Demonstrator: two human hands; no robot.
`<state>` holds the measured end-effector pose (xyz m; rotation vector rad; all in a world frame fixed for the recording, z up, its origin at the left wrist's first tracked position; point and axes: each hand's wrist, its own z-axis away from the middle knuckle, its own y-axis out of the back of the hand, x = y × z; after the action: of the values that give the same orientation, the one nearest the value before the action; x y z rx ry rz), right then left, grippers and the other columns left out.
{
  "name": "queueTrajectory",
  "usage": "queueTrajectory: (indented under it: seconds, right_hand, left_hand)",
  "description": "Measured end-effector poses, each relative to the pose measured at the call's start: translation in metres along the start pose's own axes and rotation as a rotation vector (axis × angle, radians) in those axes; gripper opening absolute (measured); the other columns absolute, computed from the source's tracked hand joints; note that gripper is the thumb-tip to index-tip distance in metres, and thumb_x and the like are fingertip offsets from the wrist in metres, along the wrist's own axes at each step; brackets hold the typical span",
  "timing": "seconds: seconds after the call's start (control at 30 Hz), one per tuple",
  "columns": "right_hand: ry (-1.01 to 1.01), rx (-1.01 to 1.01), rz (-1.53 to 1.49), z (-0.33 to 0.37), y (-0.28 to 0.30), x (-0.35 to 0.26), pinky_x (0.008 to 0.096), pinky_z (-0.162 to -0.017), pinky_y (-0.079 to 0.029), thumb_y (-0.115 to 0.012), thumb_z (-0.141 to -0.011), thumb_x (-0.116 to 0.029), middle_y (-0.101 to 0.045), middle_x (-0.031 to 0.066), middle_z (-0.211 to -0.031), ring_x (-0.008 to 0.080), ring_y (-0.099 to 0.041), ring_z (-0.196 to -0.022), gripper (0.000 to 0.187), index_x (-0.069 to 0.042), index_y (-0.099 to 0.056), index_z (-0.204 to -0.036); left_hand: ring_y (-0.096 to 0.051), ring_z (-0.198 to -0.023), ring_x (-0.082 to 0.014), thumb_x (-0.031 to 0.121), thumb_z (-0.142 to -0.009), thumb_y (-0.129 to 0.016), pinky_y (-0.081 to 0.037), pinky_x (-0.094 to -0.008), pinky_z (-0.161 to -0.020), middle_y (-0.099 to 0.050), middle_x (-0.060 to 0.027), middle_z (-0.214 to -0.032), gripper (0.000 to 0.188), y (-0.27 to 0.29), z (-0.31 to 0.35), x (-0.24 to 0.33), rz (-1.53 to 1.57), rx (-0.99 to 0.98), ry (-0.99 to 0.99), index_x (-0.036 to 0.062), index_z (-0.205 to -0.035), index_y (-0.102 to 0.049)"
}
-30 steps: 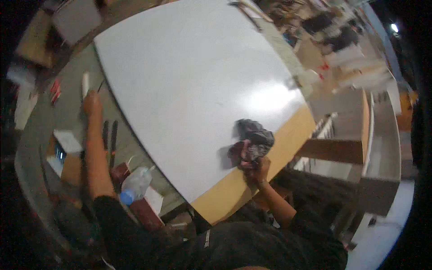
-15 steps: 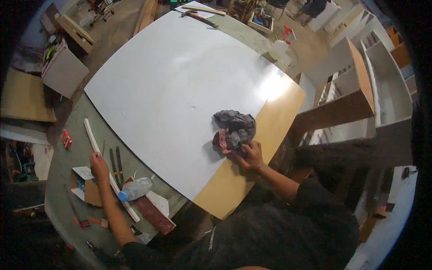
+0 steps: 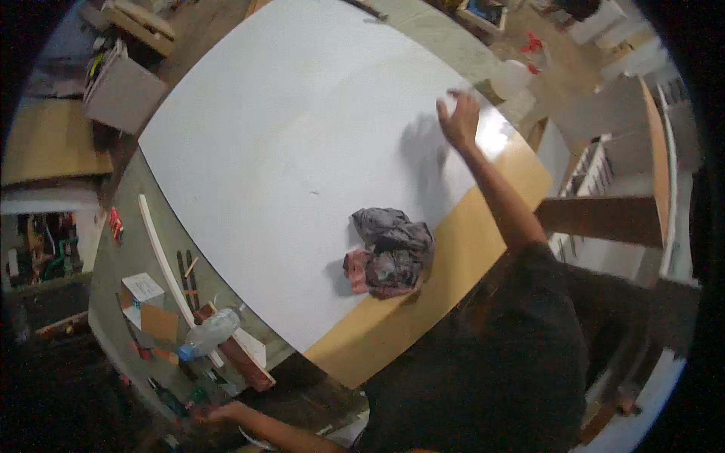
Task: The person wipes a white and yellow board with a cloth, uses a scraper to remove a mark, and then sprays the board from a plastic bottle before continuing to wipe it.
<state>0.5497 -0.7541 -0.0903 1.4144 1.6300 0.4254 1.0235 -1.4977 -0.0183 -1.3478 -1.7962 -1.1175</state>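
Note:
A crumpled grey and pinkish rag (image 3: 394,253) lies on the large white panel (image 3: 287,136), partly over its tan strip (image 3: 468,226). My right hand (image 3: 461,123) is above the panel's far right part, its fingers apart and nothing in them. Low on the left, my left hand (image 3: 217,412) is at the near edge of the green worktable, close to some small dark tools. Blur and shadow hide its fingers. A long white strip (image 3: 165,260) of wood lies on the table, touched by neither hand.
On the green table (image 3: 124,257) are a clear plastic bottle (image 3: 213,332), an opened small box (image 3: 151,309), two dark slim tools (image 3: 189,279) and a red item (image 3: 115,224). White cabinets (image 3: 604,174) stand to the right. A white jug (image 3: 511,78) is beyond the panel.
My right hand has left the rag and moved away across the panel. My left hand has let go of the white strip and come back toward the near table edge. The view has shifted.

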Motion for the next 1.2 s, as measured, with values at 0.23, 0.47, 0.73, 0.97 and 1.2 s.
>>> queueTrajectory:
  seconds: [0.23, 0.47, 0.73, 0.97, 1.2]
  right_hand:
    - [-0.205, -0.129, 0.110, -0.141, -0.142, 0.014, 0.0515, -0.102, -0.041, -0.066, -0.083, -0.058, -0.062, 0.0247, -0.118, 0.0448, -0.052, -0.117, 0.064, -0.008, -0.064, -0.123]
    - [-0.354, -0.340, 0.062, -0.214, -0.188, -0.008, 0.0482, -0.095, -0.046, -0.063, -0.090, -0.046, -0.062, 0.0196, -0.120, 0.0348, -0.059, -0.108, 0.053, -0.006, -0.063, -0.124]
    - [-0.357, -0.714, -0.361, -0.276, -0.241, 0.029, 0.0466, -0.099, -0.043, -0.063, -0.092, -0.043, -0.058, 0.0182, -0.126, 0.0321, -0.056, -0.114, 0.052, -0.006, -0.059, -0.129]
    - [-0.397, -0.827, -0.465, -0.301, -0.262, 0.032, 0.0451, -0.101, -0.041, -0.062, -0.094, -0.041, -0.055, 0.0171, -0.132, 0.0297, -0.054, -0.120, 0.053, -0.007, -0.056, -0.132]
    - [-0.420, -0.884, -0.505, -0.322, -0.267, 0.027, 0.0437, -0.104, -0.039, -0.061, -0.095, -0.039, -0.053, 0.0159, -0.137, 0.0274, -0.051, -0.125, 0.053, -0.007, -0.052, -0.136]
  left_hand:
    - [-0.052, -0.111, -0.0289, 0.042, -0.091, -0.062, -0.043, -0.0424, -0.095, -0.056, -0.0157, -0.118, 0.054, 0.039, 0.322, 0.139, -0.183, -0.949, 0.056, 0.0000, -0.123, -0.054]
    - [-0.031, -0.141, -0.0437, 0.062, -0.074, -0.076, -0.023, -0.0615, -0.115, -0.039, -0.0236, -0.151, 0.095, -0.138, 0.431, 0.240, -0.157, -1.398, -0.470, 0.0052, -0.143, -0.043]
    - [-0.052, -0.127, -0.0305, 0.058, -0.075, -0.075, -0.035, -0.0538, -0.111, -0.054, -0.0076, -0.140, 0.057, -0.159, 0.471, 0.245, -0.234, -1.409, -0.530, 0.0207, -0.117, -0.064]
    - [-0.061, -0.107, -0.0279, 0.056, -0.075, -0.074, -0.045, -0.0494, -0.102, -0.065, -0.0031, -0.112, 0.046, -0.139, 0.493, 0.208, 0.095, -1.285, -0.455, 0.0156, -0.094, -0.066]
    - [-0.064, -0.103, -0.0271, 0.062, -0.075, -0.069, -0.046, -0.0483, -0.101, -0.067, -0.0027, -0.108, 0.048, -0.134, 0.490, 0.212, 0.024, -1.220, -0.486, 0.0161, -0.091, -0.066]
